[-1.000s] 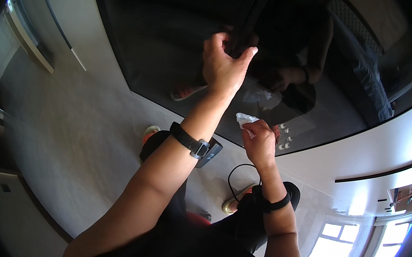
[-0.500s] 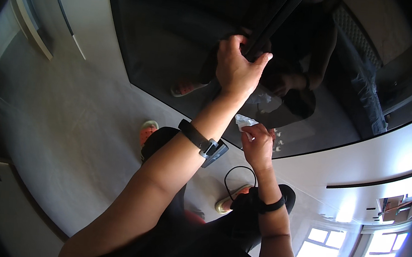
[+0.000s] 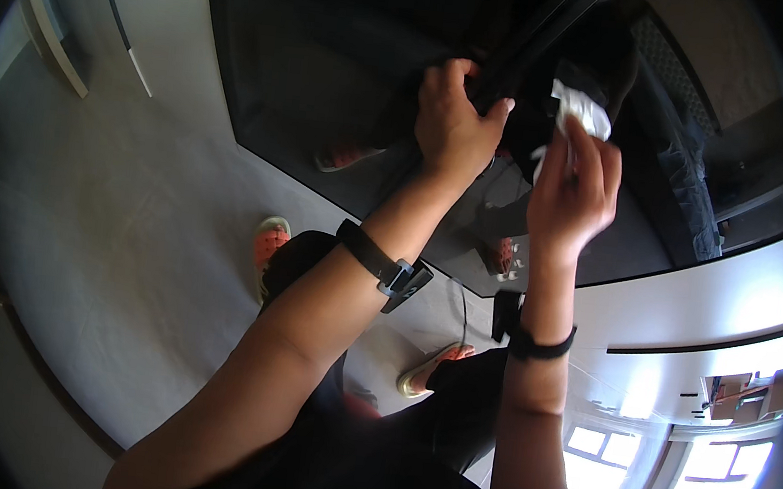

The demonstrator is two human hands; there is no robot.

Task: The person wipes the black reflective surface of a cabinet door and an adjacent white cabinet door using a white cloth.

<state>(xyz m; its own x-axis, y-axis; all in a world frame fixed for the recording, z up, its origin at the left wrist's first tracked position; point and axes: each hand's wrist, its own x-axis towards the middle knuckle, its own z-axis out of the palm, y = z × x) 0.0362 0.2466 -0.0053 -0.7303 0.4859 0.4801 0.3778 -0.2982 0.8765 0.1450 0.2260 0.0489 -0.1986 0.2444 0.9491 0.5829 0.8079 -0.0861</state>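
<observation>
A large glossy black panel (image 3: 332, 78) stands before me and mirrors my arms, legs and shoes. My left hand (image 3: 458, 124) has its fingers curled at a dark strip (image 3: 548, 33) that runs slantwise over the panel, with the thumb on the right side; the fingertips are partly hidden. To its right, my right hand (image 3: 576, 192) pinches a crumpled white tissue (image 3: 585, 110) between thumb and fingers. The tissue is at the glossy surface right of the strip, slightly blurred; I cannot tell whether it touches.
Grey floor (image 3: 132, 201) lies below and to the left, with my orange shoes (image 3: 269, 242) on it. White cabinet fronts (image 3: 688, 301) with a dark groove curve along the right. Bright windows (image 3: 713, 483) are at the lower right. Both wrists wear black bands.
My right hand has moved up with the tissue, from the panel's lower edge to beside the strip. My left hand keeps nearly the same place. My view has shifted slightly.
</observation>
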